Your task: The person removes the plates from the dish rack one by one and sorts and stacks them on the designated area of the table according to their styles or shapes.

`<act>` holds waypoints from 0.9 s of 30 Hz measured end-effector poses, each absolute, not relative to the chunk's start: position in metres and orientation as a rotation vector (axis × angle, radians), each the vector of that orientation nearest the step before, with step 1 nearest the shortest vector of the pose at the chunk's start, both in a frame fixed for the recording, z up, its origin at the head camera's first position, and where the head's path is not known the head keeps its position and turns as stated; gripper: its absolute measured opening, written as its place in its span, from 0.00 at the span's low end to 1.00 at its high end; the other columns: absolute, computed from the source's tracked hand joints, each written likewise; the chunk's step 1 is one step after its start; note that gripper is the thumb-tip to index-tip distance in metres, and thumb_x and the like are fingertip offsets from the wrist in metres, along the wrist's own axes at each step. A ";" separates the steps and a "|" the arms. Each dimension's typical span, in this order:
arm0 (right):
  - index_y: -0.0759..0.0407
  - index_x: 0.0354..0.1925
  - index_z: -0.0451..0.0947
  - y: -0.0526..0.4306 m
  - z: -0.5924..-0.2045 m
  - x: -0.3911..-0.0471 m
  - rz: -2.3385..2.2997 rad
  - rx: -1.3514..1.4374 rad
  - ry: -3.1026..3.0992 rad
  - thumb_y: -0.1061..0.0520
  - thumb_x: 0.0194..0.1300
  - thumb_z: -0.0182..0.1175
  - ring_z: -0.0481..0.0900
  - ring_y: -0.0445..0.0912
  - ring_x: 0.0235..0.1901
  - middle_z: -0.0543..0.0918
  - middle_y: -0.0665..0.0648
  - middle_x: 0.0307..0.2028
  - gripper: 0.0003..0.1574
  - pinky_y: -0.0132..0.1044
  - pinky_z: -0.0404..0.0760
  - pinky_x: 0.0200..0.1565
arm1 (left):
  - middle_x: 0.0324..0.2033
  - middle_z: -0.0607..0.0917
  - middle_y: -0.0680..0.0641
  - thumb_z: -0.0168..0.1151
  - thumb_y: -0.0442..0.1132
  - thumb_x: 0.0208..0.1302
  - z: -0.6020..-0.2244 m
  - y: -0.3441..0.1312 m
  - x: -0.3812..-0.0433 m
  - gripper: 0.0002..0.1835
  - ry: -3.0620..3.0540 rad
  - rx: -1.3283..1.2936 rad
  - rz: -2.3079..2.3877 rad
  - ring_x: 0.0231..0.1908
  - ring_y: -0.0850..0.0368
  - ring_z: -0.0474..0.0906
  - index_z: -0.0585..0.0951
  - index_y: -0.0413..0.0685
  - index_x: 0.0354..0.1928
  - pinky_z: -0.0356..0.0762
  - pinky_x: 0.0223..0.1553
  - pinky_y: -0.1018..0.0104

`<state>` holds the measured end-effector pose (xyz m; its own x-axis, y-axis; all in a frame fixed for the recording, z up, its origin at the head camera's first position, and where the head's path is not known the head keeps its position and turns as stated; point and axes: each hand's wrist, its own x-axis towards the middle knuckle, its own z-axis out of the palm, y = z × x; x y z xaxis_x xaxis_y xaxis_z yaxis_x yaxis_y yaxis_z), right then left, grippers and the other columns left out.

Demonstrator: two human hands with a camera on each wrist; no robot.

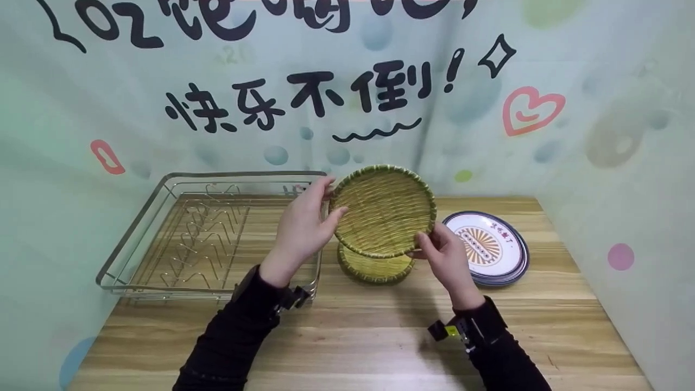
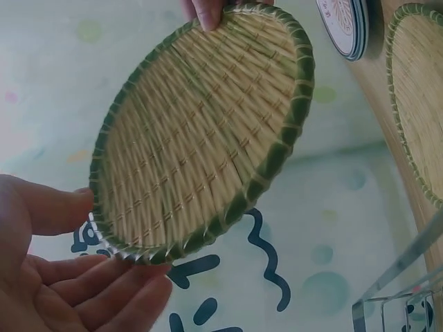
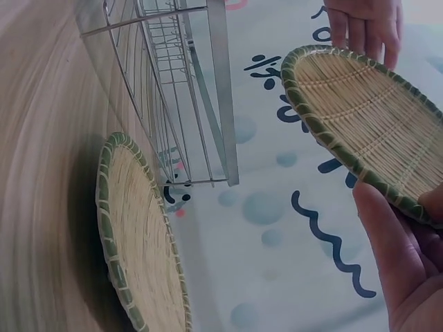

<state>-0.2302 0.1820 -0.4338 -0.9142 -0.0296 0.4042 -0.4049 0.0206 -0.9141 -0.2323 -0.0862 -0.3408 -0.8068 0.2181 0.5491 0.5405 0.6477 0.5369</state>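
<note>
Both hands hold a round woven bamboo tray [image 1: 384, 212] with a green-bound rim, raised and tilted above the table. My left hand [image 1: 304, 225] has its thumb at the tray's left edge and its fingers behind; the left wrist view shows these fingers [image 2: 114, 294] under the rim. At the lower right edge, my right hand [image 1: 449, 262] pinches the rim between thumb and fingers. A second woven bamboo tray [image 1: 377, 270] lies on the table below, partly hidden by the raised one in the head view.
A wire dish rack [image 1: 168, 290] with upright dividers stands at the left of the wooden table [image 1: 347, 336]. Stacked round plates [image 1: 507, 233] with blue rims lie at the right, partly behind my right hand. A printed cloth [image 1: 304, 146] hangs behind the table.
</note>
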 end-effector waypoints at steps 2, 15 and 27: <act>0.79 0.44 0.73 0.184 -0.435 -0.232 2.033 0.407 -2.027 0.70 0.70 0.55 0.85 0.48 0.30 0.80 0.64 0.31 0.08 0.43 0.87 0.35 | 0.57 0.80 0.38 0.67 0.42 0.64 -0.342 -0.088 -0.230 0.33 -2.479 -0.583 -0.983 0.55 0.44 0.78 0.68 0.37 0.68 0.74 0.60 0.51; 0.74 0.45 0.74 0.193 -0.450 -0.246 2.200 0.199 -2.134 0.68 0.71 0.54 0.84 0.50 0.32 0.82 0.62 0.33 0.08 0.45 0.87 0.36 | 0.63 0.74 0.35 0.67 0.42 0.63 -0.355 -0.098 -0.223 0.38 -2.573 -0.619 -0.940 0.60 0.40 0.73 0.63 0.33 0.70 0.66 0.66 0.51; 0.70 0.36 0.72 0.197 -0.470 -0.264 2.255 0.072 -2.228 0.67 0.70 0.54 0.84 0.48 0.28 0.83 0.61 0.30 0.04 0.41 0.87 0.34 | 0.65 0.72 0.35 0.67 0.43 0.64 -0.369 -0.103 -0.222 0.39 -2.661 -0.576 -0.960 0.64 0.40 0.69 0.62 0.34 0.71 0.61 0.69 0.48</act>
<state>-0.2635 0.1975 -0.4698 -0.9985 -0.0528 0.0119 -0.0113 -0.0122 -0.9999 -0.2215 -0.1032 -0.3690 -0.8895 0.2782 0.3624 0.4455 0.7040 0.5531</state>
